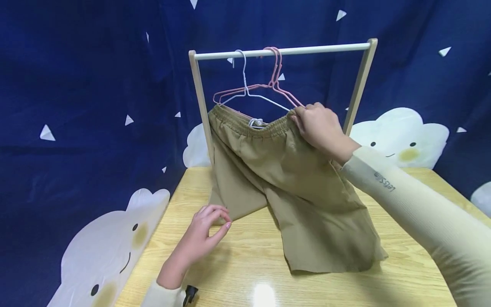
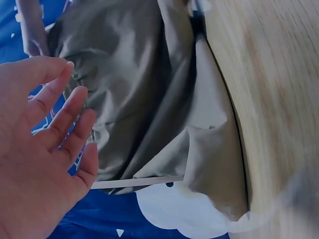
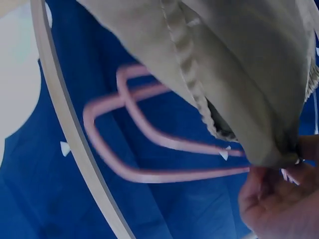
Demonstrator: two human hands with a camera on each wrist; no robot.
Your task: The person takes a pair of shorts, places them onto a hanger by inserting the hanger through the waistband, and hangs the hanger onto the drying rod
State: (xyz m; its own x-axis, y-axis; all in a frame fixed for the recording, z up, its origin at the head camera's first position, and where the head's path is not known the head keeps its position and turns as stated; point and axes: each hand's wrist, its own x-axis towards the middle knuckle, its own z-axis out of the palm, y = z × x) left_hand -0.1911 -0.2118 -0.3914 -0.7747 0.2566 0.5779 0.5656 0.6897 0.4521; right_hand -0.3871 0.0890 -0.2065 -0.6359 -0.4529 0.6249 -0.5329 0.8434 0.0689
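Observation:
Khaki shorts with a gathered elastic waistband hang from a white hanger on a small rack. My right hand pinches the waistband at its right corner, by the end of the white hanger; in the right wrist view the fingertips grip bunched cloth. The hanger's lower part is hidden inside the shorts. My left hand holds nothing, low in front of the left leg of the shorts. Its fingers are loosely bent, and the left wrist view shows them apart from the cloth.
Two pink hangers hang on the rail just behind and right of the white one. The rack's wooden posts flank the shorts on a wood-grain table. Behind is a dark blue curtain with white clouds and triangles.

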